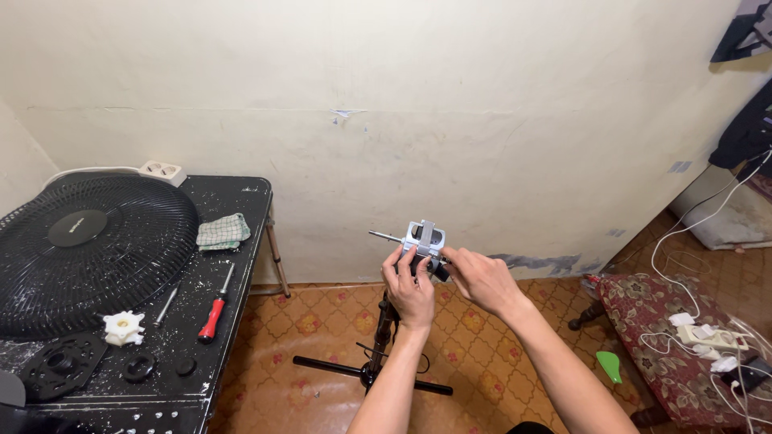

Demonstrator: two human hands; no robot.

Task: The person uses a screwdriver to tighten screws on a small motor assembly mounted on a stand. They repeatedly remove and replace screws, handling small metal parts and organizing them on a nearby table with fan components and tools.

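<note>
A small grey metal fan motor (424, 238) with a thin shaft pointing left sits on top of a black stand pole (379, 329). My left hand (410, 288) grips the motor from below and behind. My right hand (480, 277) pinches its right side with the fingertips. The pole runs down to a black crossbar base (366, 374) on the patterned floor. My hands hide the lower part of the motor.
A black table (233, 265) at left carries a black fan grille (88, 253), a red-handled screwdriver (215, 309), a checked cloth (223, 231), a white plastic part (124, 327), black round parts and a white socket block (161, 171). At right stands a cushioned stool (655, 321) with white cables.
</note>
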